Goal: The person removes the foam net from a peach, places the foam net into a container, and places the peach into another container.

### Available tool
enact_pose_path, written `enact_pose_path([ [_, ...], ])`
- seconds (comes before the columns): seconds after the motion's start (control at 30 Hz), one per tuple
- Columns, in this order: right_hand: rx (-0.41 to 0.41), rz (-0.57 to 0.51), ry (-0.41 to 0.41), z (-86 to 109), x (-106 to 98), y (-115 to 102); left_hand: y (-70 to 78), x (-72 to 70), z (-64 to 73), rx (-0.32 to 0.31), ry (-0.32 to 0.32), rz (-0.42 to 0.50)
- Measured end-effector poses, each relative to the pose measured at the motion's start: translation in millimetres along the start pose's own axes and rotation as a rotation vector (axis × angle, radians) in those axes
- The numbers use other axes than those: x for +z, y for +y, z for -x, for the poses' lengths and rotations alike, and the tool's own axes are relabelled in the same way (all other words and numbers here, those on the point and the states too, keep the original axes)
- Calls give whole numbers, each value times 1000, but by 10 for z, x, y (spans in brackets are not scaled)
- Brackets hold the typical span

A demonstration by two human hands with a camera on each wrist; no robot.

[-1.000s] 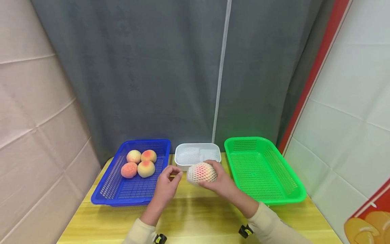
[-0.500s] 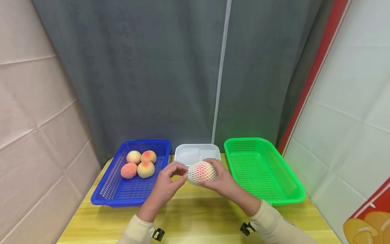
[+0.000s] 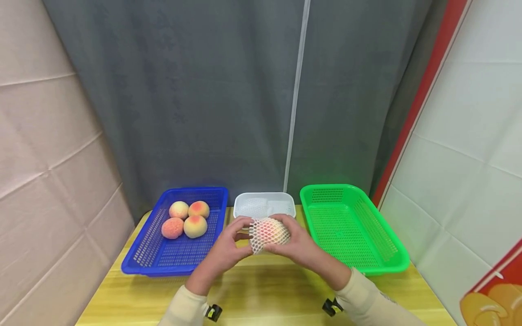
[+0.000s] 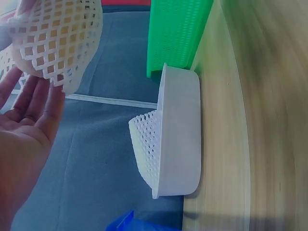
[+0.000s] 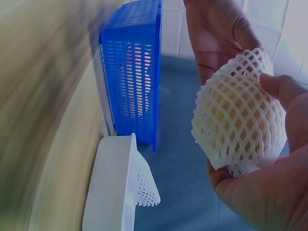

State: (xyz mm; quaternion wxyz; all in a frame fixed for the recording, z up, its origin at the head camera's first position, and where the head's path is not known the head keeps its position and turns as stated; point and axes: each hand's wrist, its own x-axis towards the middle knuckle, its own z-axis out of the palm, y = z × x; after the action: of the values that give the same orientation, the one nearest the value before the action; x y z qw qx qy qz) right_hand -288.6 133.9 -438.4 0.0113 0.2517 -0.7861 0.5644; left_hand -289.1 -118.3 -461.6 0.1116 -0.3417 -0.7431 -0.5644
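A peach [image 3: 278, 231] sits inside a white foam fruit net [image 3: 258, 236], held up over the front of the table. My right hand [image 3: 301, 244] grips the wrapped peach from the right, thumb on the near side and fingers behind it. The left hand [image 3: 225, 250] holds the net's left edge between fingers and thumb. In the left wrist view its fingers [image 4: 36, 103] lie at the flared rim of the net. The right wrist view has the right thumb [image 5: 281, 89] pressed on the mesh. Yellow skin shows through the mesh.
At the left stands a blue basket [image 3: 175, 267] with several peaches [image 3: 195, 225]. A white tub [image 3: 240, 213] holding more foam nets [image 4: 147, 144] is behind the hands. To the right is a green basket [image 3: 350, 231]. A grey curtain [image 3: 204, 99] hangs behind the wooden table [image 3: 261, 294].
My left hand has come right, from beside the net to its left edge. That edge has gone from narrowed to spread wide. The right hand keeps its grip almost in place.
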Motion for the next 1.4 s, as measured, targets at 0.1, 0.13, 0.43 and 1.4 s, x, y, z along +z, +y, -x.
enact_pose_path([
  [0.1, 7, -10, -19, 11, 12, -18, 19, 8, -4, -37, -25, 3],
  [0.13, 5, -2, -24, 15, 14, -25, 24, 10, -5, -40, -33, 0],
  [0.43, 5, 2, -46, 51, 36, -69, 27, 37, 5, -75, -109, 3],
  [1.4, -16, 31, -16, 30, 54, -46, 33, 21, -9, -63, -70, -79],
])
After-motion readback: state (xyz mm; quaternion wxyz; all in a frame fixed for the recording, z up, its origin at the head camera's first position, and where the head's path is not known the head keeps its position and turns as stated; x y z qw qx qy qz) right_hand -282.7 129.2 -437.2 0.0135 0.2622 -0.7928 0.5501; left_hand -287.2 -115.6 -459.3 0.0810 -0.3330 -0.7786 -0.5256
